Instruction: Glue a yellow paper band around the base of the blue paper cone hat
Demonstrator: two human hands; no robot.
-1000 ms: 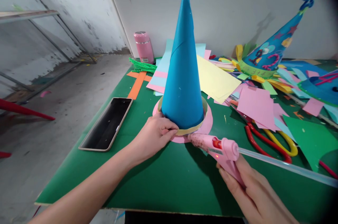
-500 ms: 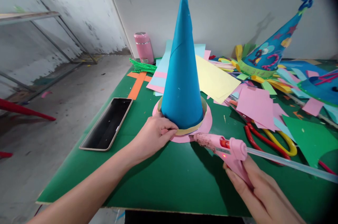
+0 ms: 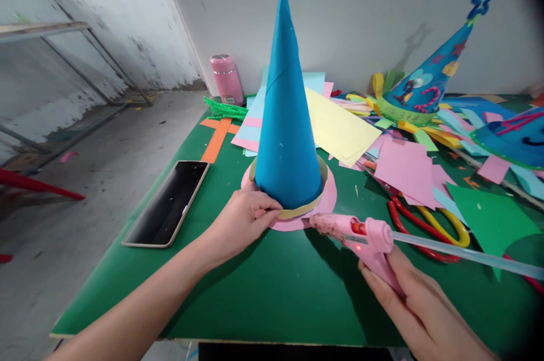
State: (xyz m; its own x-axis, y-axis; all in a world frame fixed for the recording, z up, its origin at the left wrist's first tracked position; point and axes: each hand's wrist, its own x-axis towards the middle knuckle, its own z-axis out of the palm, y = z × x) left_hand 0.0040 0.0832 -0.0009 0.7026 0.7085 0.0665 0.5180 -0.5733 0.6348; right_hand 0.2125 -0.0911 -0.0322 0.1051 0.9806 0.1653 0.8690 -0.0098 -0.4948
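A tall blue paper cone [image 3: 285, 134] stands upright on a round pink paper brim [image 3: 328, 198]. Around the cone's base runs a pale yellow paper band [image 3: 297, 211]. My left hand [image 3: 244, 222] pinches this band at its front left, thumb and fingers closed on it. In my right hand [image 3: 419, 304] is a pink hot glue gun [image 3: 361, 236], with a long clear glue stick [image 3: 463, 253] sticking out of its back and a small light lit. The nozzle is at the front of the brim, close beside the band; whether it touches cannot be made out.
A phone [image 3: 168, 202] lies left on the green table [image 3: 255, 304]. Behind are a pink thermos [image 3: 227, 80], green pipe cleaners [image 3: 225, 109], and yellow paper sheets [image 3: 340, 128]. Rightward are red-handled scissors [image 3: 419, 239], pink paper [image 3: 403, 171] and a decorated party hat [image 3: 429, 86].
The whole view has shifted slightly, so things appear a little further left. Both hands keep their holds, and the glue gun's nozzle stays at the front of the brim.
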